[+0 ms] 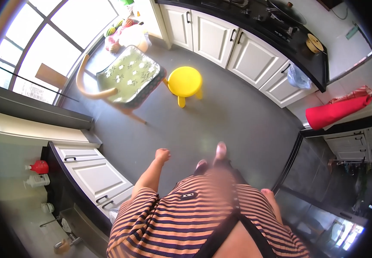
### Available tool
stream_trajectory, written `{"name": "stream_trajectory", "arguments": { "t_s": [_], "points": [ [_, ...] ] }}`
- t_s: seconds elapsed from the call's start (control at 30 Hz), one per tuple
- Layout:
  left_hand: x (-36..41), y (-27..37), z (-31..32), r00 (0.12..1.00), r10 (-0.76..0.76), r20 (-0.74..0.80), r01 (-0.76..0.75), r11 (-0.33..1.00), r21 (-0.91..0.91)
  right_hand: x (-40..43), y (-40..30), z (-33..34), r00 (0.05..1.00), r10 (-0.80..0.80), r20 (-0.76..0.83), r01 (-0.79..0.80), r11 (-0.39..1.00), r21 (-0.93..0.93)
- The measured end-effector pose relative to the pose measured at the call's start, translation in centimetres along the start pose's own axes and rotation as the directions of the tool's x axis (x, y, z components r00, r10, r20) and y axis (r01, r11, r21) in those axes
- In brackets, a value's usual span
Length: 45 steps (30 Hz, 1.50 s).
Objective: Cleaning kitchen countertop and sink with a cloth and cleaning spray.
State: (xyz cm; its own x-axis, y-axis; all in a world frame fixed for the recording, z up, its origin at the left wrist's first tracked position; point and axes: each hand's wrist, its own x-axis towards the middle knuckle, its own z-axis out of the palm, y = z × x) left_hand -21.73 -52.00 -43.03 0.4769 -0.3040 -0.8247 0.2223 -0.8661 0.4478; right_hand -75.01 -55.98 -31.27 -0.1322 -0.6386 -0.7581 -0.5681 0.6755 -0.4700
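Note:
My left hand (163,155) hangs over the grey floor with its fingers curled in; nothing shows in it. On the other side of my striped top, only part of my right hand (267,193) is visible beside the body, and its fingers cannot be made out. Ahead of me stands a round yellow plastic stool (185,81). Left of the stool is a wooden armchair with a green floral cushion (129,75). Neither hand touches the stool or the chair.
White cabinets (213,35) under a black counter run along the upper right. A red cloth (337,111) hangs at the right. Watermelons (110,31) and bags lie by the window. On the left, another counter carries a red bottle (40,167) beside a sink (84,225).

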Motion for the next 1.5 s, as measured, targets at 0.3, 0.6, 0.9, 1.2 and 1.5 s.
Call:
{"name": "stream_trajectory", "arguments": {
  "t_s": [0.3, 0.6, 0.9, 1.2, 1.5],
  "points": [
    [-1.8, 2.7, -8.4, 0.938, -0.205, -0.278, 0.03, 0.85, -0.525, 14.1, -12.5, -0.7, 0.981, 0.035, 0.189, 0.036, 0.931, -0.362],
    [0.5, 9.1, -18.8, 0.87, -0.184, -0.457, -0.236, 0.658, -0.715, 25.7, -31.8, 4.7, 0.976, -0.12, 0.181, 0.141, 0.984, -0.109],
    [7.5, 17.3, -28.7, 0.905, -0.182, -0.385, -0.281, 0.422, -0.862, 25.2, -36.3, 13.0, 0.984, 0.04, 0.176, 0.017, 0.951, -0.31],
    [16.1, 19.1, -31.4, 0.937, -0.073, -0.341, -0.335, 0.08, -0.939, 21.3, -44.2, 21.8, 0.968, 0.007, 0.252, 0.096, 0.914, -0.395],
    [13.8, 17.6, -32.6, 0.874, -0.219, -0.433, -0.429, 0.068, -0.901, 24.0, -53.5, 26.1, 0.872, -0.168, 0.459, 0.409, 0.765, -0.497]
  ]
}}
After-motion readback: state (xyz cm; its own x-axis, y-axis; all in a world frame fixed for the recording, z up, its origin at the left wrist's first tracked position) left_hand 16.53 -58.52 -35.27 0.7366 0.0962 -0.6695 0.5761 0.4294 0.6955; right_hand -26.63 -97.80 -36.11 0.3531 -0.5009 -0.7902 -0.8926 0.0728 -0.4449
